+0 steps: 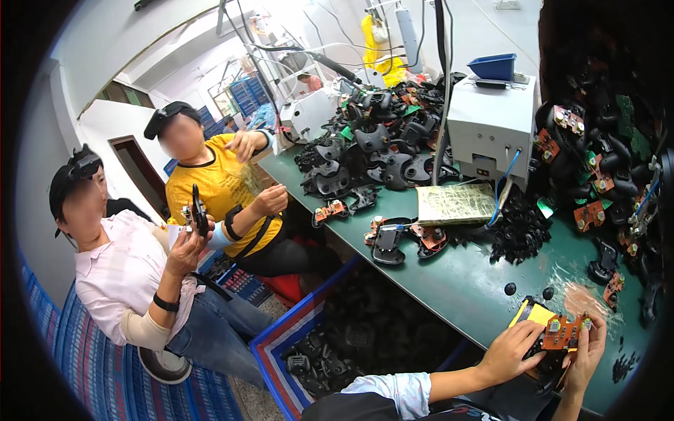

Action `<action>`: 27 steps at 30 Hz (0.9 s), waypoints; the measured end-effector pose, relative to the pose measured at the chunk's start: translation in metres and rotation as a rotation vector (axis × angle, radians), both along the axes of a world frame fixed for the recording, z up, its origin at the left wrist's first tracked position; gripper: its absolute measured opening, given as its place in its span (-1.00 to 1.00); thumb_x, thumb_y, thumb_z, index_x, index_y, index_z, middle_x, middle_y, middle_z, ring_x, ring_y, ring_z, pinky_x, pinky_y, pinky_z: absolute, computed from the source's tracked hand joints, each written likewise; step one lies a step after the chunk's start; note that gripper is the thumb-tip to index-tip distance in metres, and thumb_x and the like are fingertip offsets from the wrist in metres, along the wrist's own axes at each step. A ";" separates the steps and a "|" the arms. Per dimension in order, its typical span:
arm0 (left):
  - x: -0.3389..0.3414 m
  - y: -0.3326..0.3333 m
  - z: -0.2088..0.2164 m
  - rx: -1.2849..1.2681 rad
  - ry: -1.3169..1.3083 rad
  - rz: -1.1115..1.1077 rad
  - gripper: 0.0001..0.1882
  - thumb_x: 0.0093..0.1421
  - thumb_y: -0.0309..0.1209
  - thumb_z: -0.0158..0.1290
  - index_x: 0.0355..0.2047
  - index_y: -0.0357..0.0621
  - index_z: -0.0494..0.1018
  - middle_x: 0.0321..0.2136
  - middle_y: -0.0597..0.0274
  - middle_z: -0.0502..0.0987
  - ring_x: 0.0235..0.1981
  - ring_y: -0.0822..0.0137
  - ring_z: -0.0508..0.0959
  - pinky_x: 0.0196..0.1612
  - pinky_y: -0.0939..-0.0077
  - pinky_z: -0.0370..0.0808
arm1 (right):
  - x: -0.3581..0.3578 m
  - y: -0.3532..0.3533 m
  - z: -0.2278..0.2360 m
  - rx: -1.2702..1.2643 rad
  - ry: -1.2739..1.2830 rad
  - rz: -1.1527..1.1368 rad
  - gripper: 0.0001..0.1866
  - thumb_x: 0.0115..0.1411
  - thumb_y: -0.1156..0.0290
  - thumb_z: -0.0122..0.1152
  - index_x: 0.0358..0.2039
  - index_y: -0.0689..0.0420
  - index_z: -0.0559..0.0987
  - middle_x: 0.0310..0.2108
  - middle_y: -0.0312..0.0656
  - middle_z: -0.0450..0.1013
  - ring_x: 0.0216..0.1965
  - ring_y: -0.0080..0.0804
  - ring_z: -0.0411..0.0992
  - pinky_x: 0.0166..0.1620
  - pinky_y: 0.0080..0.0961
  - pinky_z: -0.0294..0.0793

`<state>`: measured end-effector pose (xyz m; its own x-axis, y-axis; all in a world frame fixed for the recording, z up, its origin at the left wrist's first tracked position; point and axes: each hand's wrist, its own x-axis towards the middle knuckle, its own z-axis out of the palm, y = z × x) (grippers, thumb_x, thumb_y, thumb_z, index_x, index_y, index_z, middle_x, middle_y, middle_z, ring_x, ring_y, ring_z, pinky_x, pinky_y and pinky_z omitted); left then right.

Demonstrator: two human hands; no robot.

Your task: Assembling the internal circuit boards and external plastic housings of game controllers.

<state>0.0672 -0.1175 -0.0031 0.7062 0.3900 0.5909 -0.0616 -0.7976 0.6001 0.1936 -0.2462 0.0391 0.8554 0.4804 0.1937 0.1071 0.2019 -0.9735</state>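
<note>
My two hands are close together, both clamped on one small job at the near edge of the green table (467, 288). My left hand (512, 352) grips the black shell (547, 379) from its left side. My right hand (588, 351) pinches the right end of the orange board (559, 333). The board lies over the shell, between my hands, with its parts facing up. I can't tell if the two are joined. A yellow piece (538, 313) is just behind my left fingers.

Two round black bits (510, 288) lie past it on the table. Farther off there is a heap of little black bits (521, 235), next to a white box (489, 123) with a blue tub (491, 67) on top. Black game pads (372, 138) make a big pile behind. To my left is a striped bin (270, 356) with black parts in it. One person (116, 270) there holds up a black part (199, 210); another person (214, 182) wears yellow.
</note>
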 end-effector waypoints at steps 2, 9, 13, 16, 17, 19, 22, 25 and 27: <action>0.000 0.001 0.008 0.010 0.046 0.000 -0.39 0.07 -0.20 0.22 0.06 -0.30 0.37 -0.03 -0.01 0.44 0.02 0.04 0.46 0.04 0.28 0.42 | -0.002 -0.004 0.007 -0.003 0.049 -0.006 -0.74 0.34 0.43 -0.02 0.01 0.19 0.35 -0.13 -0.23 0.40 -0.62 -0.82 0.29 -0.77 -0.87 0.14; -0.015 0.032 0.047 -0.053 0.215 -0.183 -0.06 -0.15 -0.25 0.42 0.18 -0.37 0.23 0.10 -0.18 0.31 0.11 -0.08 0.34 0.16 0.14 0.29 | 0.008 0.017 0.031 0.005 0.146 0.087 -0.70 0.28 0.52 0.05 0.02 0.21 0.38 -0.13 -0.18 0.42 -0.32 -0.66 0.39 -0.66 -0.81 0.40; -0.012 0.046 0.052 -0.183 0.301 -0.302 -0.17 -0.13 -0.38 0.40 0.16 -0.28 0.29 0.19 -0.12 0.23 0.22 -0.06 0.27 0.25 0.18 0.22 | 0.013 0.013 0.026 0.022 0.165 0.072 -0.70 0.29 0.52 0.06 0.03 0.22 0.37 -0.13 -0.18 0.41 -0.30 -0.64 0.41 -0.64 -0.79 0.44; 0.001 0.046 0.063 -0.241 0.341 -0.389 -0.20 -0.17 -0.39 0.42 0.10 -0.25 0.33 0.25 -0.15 0.14 0.29 -0.11 0.17 0.27 0.14 0.19 | 0.011 0.009 0.027 0.023 0.184 0.084 -0.70 0.30 0.51 0.06 0.03 0.22 0.36 -0.11 -0.17 0.39 -0.28 -0.63 0.41 -0.63 -0.77 0.47; 0.003 0.046 0.065 -0.239 0.357 -0.431 -0.21 -0.17 -0.38 0.43 0.08 -0.24 0.33 0.27 -0.17 0.09 0.31 -0.14 0.12 0.28 0.11 0.17 | 0.010 0.009 0.027 0.036 0.172 0.052 -0.70 0.30 0.50 0.06 0.04 0.23 0.35 -0.10 -0.16 0.39 -0.27 -0.62 0.42 -0.63 -0.77 0.48; 0.007 0.050 0.057 -0.249 0.406 -0.539 -0.20 -0.18 -0.35 0.44 0.07 -0.18 0.30 0.31 -0.23 -0.03 0.35 -0.21 -0.02 0.30 0.03 0.12 | 0.010 0.007 0.024 0.038 0.165 0.007 -0.69 0.30 0.50 0.06 0.04 0.23 0.34 -0.09 -0.16 0.38 -0.26 -0.62 0.42 -0.62 -0.76 0.49; 0.006 0.048 0.058 -0.339 0.460 -0.538 -0.35 -0.17 -0.38 0.43 -0.05 -0.19 0.41 0.30 -0.24 0.00 0.33 -0.23 0.04 0.28 0.06 0.15 | 0.008 0.010 0.024 0.068 0.183 0.006 -0.68 0.31 0.50 0.06 0.04 0.24 0.32 -0.07 -0.14 0.37 -0.25 -0.60 0.42 -0.62 -0.74 0.51; 0.011 0.046 0.052 -0.219 0.365 -0.543 -0.59 -0.17 -0.41 0.42 -0.31 -0.20 0.51 0.25 -0.26 0.14 0.24 -0.16 0.27 0.16 0.18 0.34 | 0.005 0.014 0.027 0.085 0.180 -0.012 -0.69 0.31 0.50 0.05 0.04 0.24 0.31 -0.07 -0.13 0.37 -0.26 -0.58 0.43 -0.62 -0.73 0.51; 0.015 0.041 0.050 -0.250 0.350 -0.456 -0.65 -0.18 -0.41 0.42 -0.43 -0.20 0.50 0.21 -0.26 0.22 0.16 -0.11 0.37 0.08 0.24 0.41 | 0.003 0.013 0.027 0.086 0.187 -0.015 -0.68 0.30 0.50 0.06 0.04 0.24 0.31 -0.09 -0.12 0.39 -0.30 -0.56 0.46 -0.60 -0.72 0.52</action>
